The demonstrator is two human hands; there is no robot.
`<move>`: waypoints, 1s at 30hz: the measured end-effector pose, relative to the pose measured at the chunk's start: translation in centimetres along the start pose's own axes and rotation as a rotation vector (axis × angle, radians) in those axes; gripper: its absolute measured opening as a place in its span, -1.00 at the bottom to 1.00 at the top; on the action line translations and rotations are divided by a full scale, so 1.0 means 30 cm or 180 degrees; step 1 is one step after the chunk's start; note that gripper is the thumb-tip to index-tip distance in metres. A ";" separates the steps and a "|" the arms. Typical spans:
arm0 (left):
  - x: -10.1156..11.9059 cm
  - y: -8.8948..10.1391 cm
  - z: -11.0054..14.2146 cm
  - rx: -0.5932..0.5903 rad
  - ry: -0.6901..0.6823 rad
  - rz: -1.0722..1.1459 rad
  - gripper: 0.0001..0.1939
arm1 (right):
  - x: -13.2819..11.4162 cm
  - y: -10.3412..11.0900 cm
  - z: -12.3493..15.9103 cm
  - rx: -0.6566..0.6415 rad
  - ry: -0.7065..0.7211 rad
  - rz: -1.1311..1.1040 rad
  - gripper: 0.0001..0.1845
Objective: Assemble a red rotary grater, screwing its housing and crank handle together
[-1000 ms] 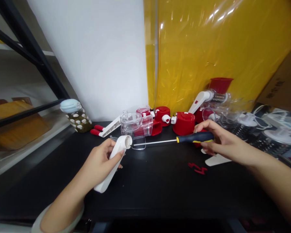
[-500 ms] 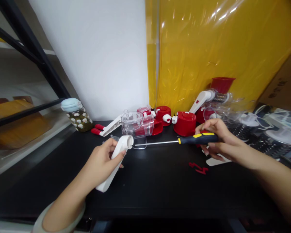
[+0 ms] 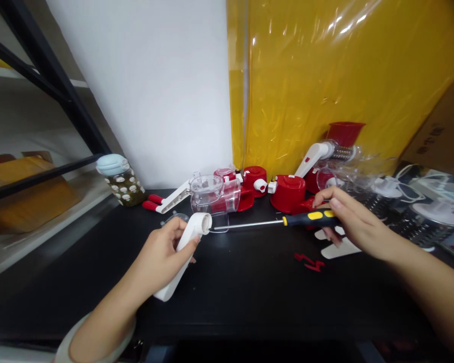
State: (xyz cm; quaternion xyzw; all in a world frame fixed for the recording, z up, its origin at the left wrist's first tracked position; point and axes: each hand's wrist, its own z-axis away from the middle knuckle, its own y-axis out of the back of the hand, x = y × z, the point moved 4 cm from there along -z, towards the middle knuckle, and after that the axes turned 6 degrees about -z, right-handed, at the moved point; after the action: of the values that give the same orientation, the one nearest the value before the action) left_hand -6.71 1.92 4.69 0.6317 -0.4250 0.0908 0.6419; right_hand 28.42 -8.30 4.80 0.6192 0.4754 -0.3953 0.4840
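Note:
My left hand [image 3: 170, 252] is closed round a white plastic crank handle [image 3: 185, 247], tilted with its round socket end up. My right hand [image 3: 344, 217] grips a screwdriver [image 3: 306, 219] by its dark blue and yellow handle. The metal shaft points left, and its tip is at the rim of the socket; whether it touches inside I cannot tell. Below the right hand lie white flat handle pieces [image 3: 338, 249] and small red zigzag parts [image 3: 309, 262] on the black table [image 3: 242, 302].
Behind the hands stand red grater bases [image 3: 288, 194] and a clear plastic housing [image 3: 207, 194]. A white crank with red grips [image 3: 170, 198] lies beside them. A lidded bottle [image 3: 121, 181] is at the back left. Metal grater drums [image 3: 419, 227] crowd the right side.
My left hand and the white handle have shifted slightly right. The screwdriver has moved a little right too, and its handle is turned, with the right-hand fingers in a different position on it.

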 end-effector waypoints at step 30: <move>0.010 -0.021 0.006 -0.0030 -0.0004 0.0236 -0.73 | -0.025 0.032 0.011 0.0502 0.0308 0.0868 -0.66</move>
State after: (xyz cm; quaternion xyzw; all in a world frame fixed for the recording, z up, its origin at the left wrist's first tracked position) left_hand -6.20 1.51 4.41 0.6125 -0.4490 0.1121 0.6408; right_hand 29.18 -8.86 5.65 0.7324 0.3772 -0.3318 0.4596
